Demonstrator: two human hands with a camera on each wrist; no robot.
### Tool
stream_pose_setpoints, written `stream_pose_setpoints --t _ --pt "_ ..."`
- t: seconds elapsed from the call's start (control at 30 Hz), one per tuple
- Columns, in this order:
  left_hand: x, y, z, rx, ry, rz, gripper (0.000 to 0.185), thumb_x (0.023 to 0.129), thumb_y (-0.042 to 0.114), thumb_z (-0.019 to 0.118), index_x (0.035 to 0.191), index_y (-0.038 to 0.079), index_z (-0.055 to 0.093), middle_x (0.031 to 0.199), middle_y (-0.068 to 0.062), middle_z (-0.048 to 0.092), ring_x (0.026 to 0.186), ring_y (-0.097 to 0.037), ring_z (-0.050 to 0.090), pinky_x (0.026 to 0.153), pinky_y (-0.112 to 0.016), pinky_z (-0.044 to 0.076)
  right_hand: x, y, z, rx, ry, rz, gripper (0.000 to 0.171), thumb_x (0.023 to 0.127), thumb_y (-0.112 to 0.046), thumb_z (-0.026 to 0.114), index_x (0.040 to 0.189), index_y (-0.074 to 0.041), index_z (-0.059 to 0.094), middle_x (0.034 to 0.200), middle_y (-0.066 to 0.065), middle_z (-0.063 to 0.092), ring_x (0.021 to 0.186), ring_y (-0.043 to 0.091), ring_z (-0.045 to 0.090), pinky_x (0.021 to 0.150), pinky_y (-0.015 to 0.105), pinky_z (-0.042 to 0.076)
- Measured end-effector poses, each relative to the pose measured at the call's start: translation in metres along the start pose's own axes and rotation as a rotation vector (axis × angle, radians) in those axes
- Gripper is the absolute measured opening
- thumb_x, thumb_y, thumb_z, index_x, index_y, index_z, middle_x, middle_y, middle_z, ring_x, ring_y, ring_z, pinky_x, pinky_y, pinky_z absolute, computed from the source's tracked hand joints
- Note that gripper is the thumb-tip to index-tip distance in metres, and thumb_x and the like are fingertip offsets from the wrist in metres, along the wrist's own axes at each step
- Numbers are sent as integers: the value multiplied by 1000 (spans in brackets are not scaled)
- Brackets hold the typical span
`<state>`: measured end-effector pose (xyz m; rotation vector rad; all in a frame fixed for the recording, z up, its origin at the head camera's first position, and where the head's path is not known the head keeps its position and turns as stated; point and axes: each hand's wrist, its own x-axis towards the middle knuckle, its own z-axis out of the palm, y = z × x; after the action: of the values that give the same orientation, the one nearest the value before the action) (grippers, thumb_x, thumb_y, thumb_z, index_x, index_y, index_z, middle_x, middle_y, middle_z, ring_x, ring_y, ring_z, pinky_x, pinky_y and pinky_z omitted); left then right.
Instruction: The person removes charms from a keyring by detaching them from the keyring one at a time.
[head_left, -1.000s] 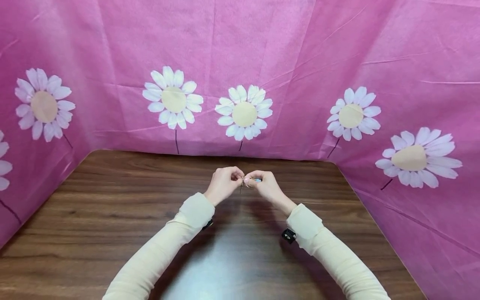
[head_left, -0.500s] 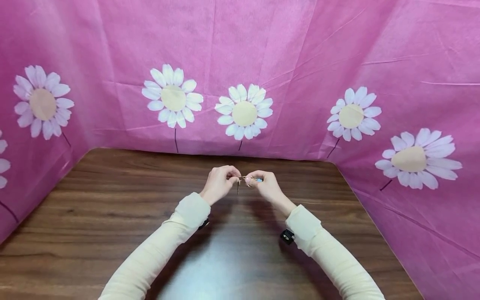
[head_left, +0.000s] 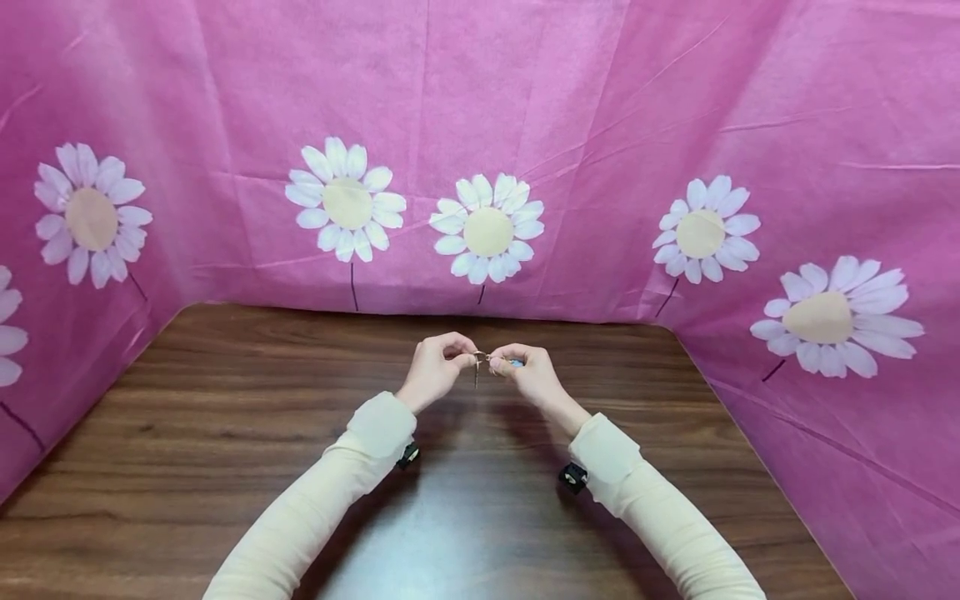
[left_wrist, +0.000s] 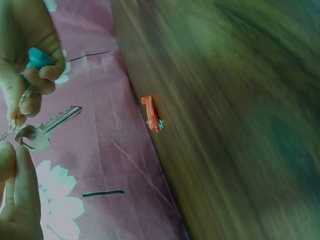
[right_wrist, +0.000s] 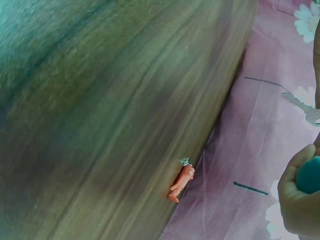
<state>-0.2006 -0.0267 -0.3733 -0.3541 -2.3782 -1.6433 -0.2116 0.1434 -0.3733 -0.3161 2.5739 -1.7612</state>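
My left hand (head_left: 438,365) pinches a thin metal key ring (left_wrist: 7,132) between thumb and fingers. A silver key (left_wrist: 50,125) hangs from the ring, its bow right at the left fingertips. Facing it, my right hand (head_left: 528,369) pinches the gold-coloured chain (left_wrist: 23,100) of a keychain. The keychain's blue-green charm (left_wrist: 39,59) sits within the right hand's curled fingers, and its rounded end shows in the right wrist view. Ring and chain meet in the small gap between the two hands, held above the table.
Near the far edge of the brown wooden table (head_left: 225,433) lies a small orange figure (left_wrist: 152,114) with a pale end; the hands hide it in the head view. A pink cloth (head_left: 420,75) with white daisies stands around the table's back and sides.
My left hand has drawn slightly left, away from the right hand. The gap between them has widened, so the ring and chain show there. My right hand has hardly moved.
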Motion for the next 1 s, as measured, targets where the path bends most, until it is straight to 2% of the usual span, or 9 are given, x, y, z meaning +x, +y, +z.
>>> stream_pose_setpoints --t 0.17,0.27,0.43,0.53,0.7,0.77,0.9,1.0 --pt "1 -2 1 -74 25 -33 7 76 0 68 81 6 67 75 -7 69 68 -7 61 66 -23 46 2 -2 2 42 8 5 16 81 -5 66 92 6 66 66 -3 64 61 15 57 64 40 52" --pt "1 -4 1 -115 38 -60 8 75 1 69 81 5 67 75 -7 68 66 -6 58 64 -22 45 2 -4 3 52 4 17 16 81 -6 66 93 6 65 67 -3 64 61 15 57 65 39 52" --pt "0 -3 1 -214 38 -119 10 75 -2 68 84 1 66 77 -9 67 68 -8 58 67 -22 45 2 -5 2 53 -1 31 19 81 -8 67 96 5 65 69 -1 65 59 13 56 64 35 52" --pt "-1 -1 1 -239 39 -128 10 75 -2 67 85 0 65 77 -9 67 69 -8 59 68 -21 46 1 -5 2 48 6 27 19 81 -7 67 96 5 65 69 -1 65 59 13 56 62 33 52" --pt "-2 -1 0 -252 46 -138 9 76 -2 66 85 0 65 74 -6 65 68 -8 58 68 -21 46 2 -6 3 35 9 19 16 81 -6 66 93 5 66 68 -1 65 61 13 58 64 38 52" --pt "-2 0 -1 -299 54 -160 9 77 -3 66 86 -2 64 73 -5 65 67 -7 58 68 -22 47 2 -6 3 35 3 18 16 82 -7 66 94 4 66 69 -2 65 62 13 59 65 38 52" --pt "1 2 -5 -394 97 -185 12 78 -5 65 89 -6 62 72 -1 64 66 -6 59 70 -23 50 2 1 0 66 8 52 18 82 -7 65 96 5 65 75 3 69 63 10 58 61 29 50" --pt "1 2 -9 -389 111 -168 13 78 -4 65 90 -6 62 73 -1 65 66 -5 60 69 -23 51 1 8 -4 75 12 76 19 83 -6 64 97 6 65 85 13 70 63 9 58 57 23 48"
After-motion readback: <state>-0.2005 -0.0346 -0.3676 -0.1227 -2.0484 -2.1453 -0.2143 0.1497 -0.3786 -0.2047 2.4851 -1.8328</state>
